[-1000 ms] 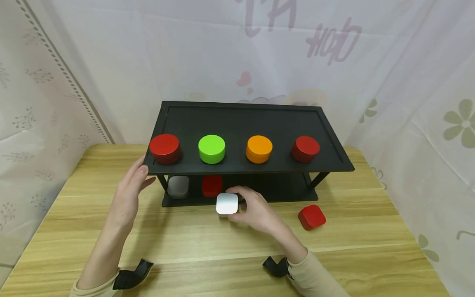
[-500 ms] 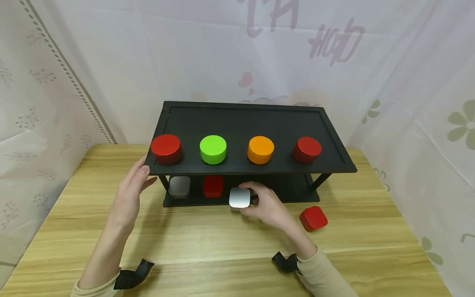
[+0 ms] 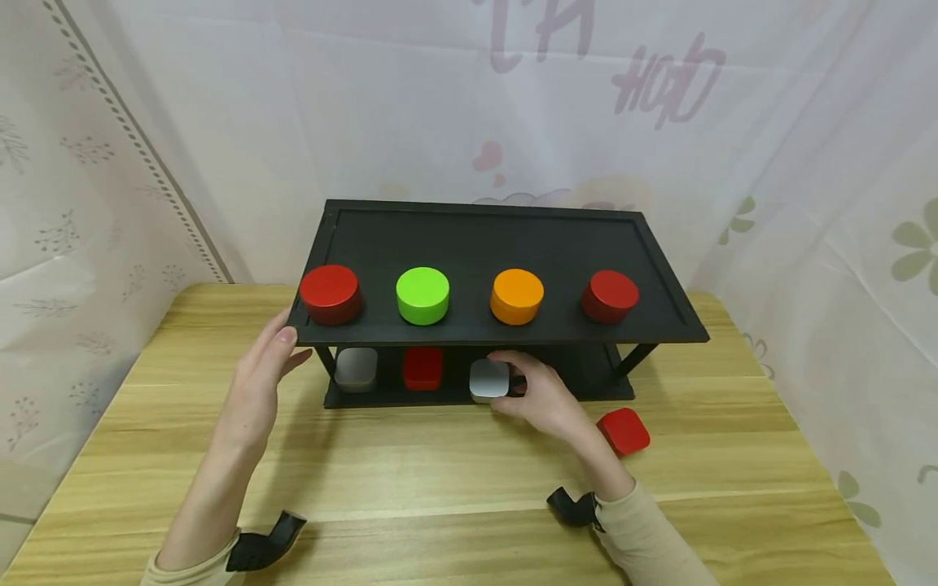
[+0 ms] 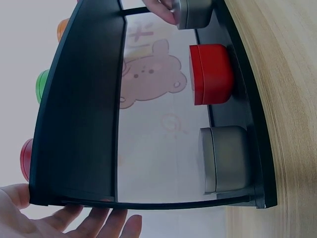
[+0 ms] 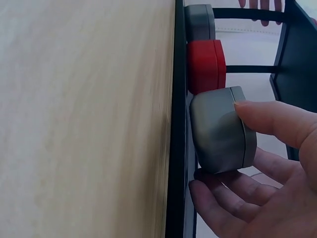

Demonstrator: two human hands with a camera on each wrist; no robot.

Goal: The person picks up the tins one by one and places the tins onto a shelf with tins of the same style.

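A black two-tier rack stands on the table. My left hand holds the left end of its upper tier, thumb at the front corner; the left wrist view shows the fingers along that end. My right hand grips a silver square tin with rounded corners, at the front of the lower tier. In the right wrist view the thumb presses its lid side and fingers lie beneath. Left of it on the lower tier sit a red square tin and another silver tin.
On the upper tier stand round tins: red, green, orange and a second red. A loose red square tin lies on the wooden table, right of my right forearm. A patterned cloth hangs behind.
My right hand has carried the silver tin rightward and inward, from in front of the rack to its lower tier. The left hand stays at the rack's left end.
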